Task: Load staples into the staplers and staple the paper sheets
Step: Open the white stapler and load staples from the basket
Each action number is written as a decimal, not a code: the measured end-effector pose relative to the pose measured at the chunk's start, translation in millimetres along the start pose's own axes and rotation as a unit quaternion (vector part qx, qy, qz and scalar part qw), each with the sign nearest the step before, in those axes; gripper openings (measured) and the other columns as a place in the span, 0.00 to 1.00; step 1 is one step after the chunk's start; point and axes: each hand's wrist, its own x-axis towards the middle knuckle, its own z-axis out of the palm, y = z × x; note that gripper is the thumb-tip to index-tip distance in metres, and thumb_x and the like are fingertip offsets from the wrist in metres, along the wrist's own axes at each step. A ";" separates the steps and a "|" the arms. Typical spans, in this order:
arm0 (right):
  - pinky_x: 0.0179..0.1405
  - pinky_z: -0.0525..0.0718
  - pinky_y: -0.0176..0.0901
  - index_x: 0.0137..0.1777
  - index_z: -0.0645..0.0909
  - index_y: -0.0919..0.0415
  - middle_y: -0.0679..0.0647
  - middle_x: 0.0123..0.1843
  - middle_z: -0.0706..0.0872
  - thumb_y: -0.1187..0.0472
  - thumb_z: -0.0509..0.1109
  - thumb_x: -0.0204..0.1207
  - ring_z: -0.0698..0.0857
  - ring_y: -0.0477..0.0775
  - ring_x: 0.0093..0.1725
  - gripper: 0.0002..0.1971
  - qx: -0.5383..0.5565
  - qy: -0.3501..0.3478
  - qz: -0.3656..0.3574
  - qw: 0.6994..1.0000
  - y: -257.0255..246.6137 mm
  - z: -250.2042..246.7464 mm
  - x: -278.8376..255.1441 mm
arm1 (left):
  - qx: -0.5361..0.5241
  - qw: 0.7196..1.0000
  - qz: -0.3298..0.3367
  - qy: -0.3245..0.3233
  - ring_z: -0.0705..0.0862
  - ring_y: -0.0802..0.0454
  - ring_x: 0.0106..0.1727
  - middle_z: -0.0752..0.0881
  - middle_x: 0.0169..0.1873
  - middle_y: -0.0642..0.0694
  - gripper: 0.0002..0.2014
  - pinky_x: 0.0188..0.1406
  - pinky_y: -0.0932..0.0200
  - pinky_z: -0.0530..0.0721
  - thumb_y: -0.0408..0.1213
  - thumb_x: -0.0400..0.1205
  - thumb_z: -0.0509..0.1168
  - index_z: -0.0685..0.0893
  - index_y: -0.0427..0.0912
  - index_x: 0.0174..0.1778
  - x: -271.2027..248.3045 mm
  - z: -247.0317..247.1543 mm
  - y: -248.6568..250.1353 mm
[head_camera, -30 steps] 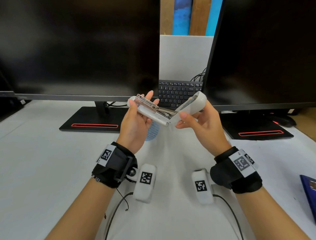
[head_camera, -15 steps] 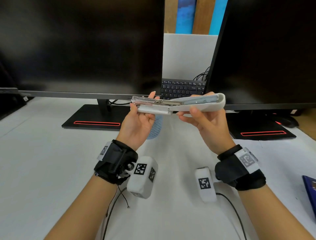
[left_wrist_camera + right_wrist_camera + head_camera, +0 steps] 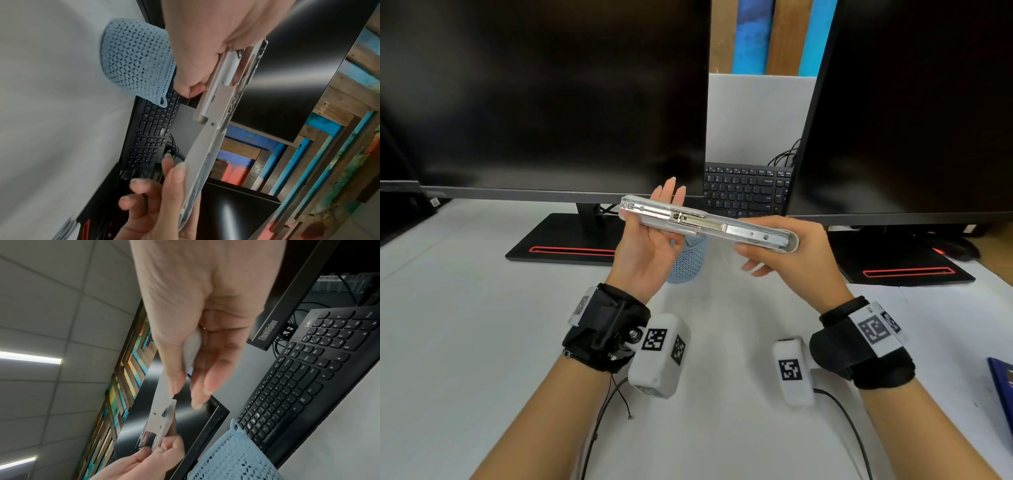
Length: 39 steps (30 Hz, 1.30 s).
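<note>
From the head view, a white stapler [image 3: 709,224] is swung fully open into one long, nearly flat bar, held in the air above the white desk [image 3: 465,325] and in front of the black keyboard [image 3: 748,192]. Its metal staple channel faces up — a silvery track with a slider partway along. The left hand [image 3: 650,253] supports the left end from below, palm up, fingertips rising behind the bar and the thumb hidden by it. The right hand [image 3: 787,250] wraps its fingers under the rounded right end, gripping it. A light blue mesh cup [image 3: 686,262] stands on the desk just below the stapler, mostly hidden by the left hand. Whether staples sit in the channel cannot be made out.

In the left wrist view, the stapler [image 3: 213,123] runs lengthwise away from the camera, its hinge pin visible mid-length and the metal rail on the far side. The left hand [image 3: 201,48] fills the top, its thumb side pressed to the plastic base; the right hand [image 3: 156,203] pinches the far half with curled fingers. The mesh cup [image 3: 135,60] lies beside the keyboard [image 3: 152,133].

In the right wrist view — blurred by motion — the right hand [image 3: 197,313] closes on the white rounded end, while the left hand [image 3: 148,462] holds the far end of the stapler [image 3: 162,420]. The keyboard [image 3: 304,378] and the cup [image 3: 230,457] lie beyond.
</note>
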 end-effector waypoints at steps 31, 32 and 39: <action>0.40 0.75 0.38 0.57 0.82 0.49 0.46 0.38 0.79 0.54 0.77 0.72 0.75 0.40 0.33 0.14 -0.337 -0.208 0.001 0.918 -5.1 25.6 67.3 | -0.059 0.991 0.076 0.088 0.73 0.56 0.25 0.73 0.30 0.50 0.25 0.39 0.62 0.74 0.64 0.84 0.44 0.73 0.46 0.51 9.2 -15.9 30.6; 0.45 0.74 0.39 0.60 0.82 0.48 0.47 0.44 0.76 0.54 0.77 0.72 0.74 0.40 0.38 0.16 -0.371 -0.221 -0.031 0.901 -2.5 34.7 71.3 | -0.059 0.992 0.068 0.092 0.74 0.56 0.25 0.73 0.30 0.49 0.24 0.39 0.62 0.76 0.63 0.85 0.45 0.73 0.45 0.52 9.3 -17.5 31.4; 0.59 0.79 0.50 0.59 0.88 0.52 0.51 0.57 0.82 0.55 0.79 0.69 0.79 0.52 0.56 0.17 -0.460 -0.286 -0.019 0.840 15.4 49.0 81.8 | -0.056 0.992 0.021 0.113 0.74 0.56 0.24 0.73 0.31 0.49 0.22 0.42 0.61 0.76 0.58 0.87 0.44 0.72 0.43 0.56 8.8 -25.0 34.5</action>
